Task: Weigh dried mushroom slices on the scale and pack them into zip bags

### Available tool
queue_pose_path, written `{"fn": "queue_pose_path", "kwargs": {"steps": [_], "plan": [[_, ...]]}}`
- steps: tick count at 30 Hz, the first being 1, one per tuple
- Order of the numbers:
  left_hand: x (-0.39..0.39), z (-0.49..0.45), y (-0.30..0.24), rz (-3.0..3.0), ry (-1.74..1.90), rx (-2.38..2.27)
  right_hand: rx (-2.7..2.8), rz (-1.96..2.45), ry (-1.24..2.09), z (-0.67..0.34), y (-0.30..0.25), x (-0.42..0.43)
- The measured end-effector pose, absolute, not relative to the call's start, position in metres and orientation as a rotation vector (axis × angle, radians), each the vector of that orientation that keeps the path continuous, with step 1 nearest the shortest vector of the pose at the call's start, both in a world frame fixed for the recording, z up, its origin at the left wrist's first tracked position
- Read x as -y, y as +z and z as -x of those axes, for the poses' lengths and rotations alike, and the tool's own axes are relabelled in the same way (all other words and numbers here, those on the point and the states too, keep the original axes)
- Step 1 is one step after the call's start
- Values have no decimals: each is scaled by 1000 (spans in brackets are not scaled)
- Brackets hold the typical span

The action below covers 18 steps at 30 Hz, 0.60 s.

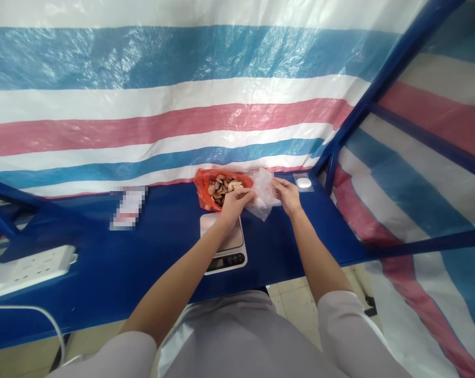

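Note:
A clear plastic bag (263,191) hangs between my two hands. My left hand (236,203) pinches its left side, and my right hand (287,194) grips the upper right side. Behind my left hand lies an open red plastic bag (202,189) filled with brown and pale dried slices (218,188). Below my left forearm sits a white kitchen scale (237,236), partly covered by the arm; its display is too dim to read. What the clear bag contains, if anything, cannot be made out.
A small clear packet with a round white item (303,182) lies at the back right of the blue table (154,268). A blurred-out card or packet (129,207) and a white power strip (36,268) are to the left. Striped sheeting (162,136) hangs behind.

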State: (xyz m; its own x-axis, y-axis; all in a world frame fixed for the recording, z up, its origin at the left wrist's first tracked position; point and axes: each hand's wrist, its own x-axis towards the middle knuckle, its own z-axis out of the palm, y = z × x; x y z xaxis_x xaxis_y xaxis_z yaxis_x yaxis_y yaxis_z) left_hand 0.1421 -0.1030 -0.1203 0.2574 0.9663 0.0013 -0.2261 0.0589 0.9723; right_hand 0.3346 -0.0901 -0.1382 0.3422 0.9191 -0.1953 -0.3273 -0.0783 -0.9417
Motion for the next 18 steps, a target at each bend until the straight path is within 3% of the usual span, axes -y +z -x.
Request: {"fn": "queue_pose_path", "kwargs": {"steps": [4,10,18], "plan": [[103,-141,-124,-1440,1054,-1058,675,1235,1152,-353,-138,73],[99,-145,-128,-2447,1083,-1110,853,1277,1165,-381,-143,43],[99,-179,-143,-3015,457,-903,1230,1409,1114,-378,-151,4]]}}
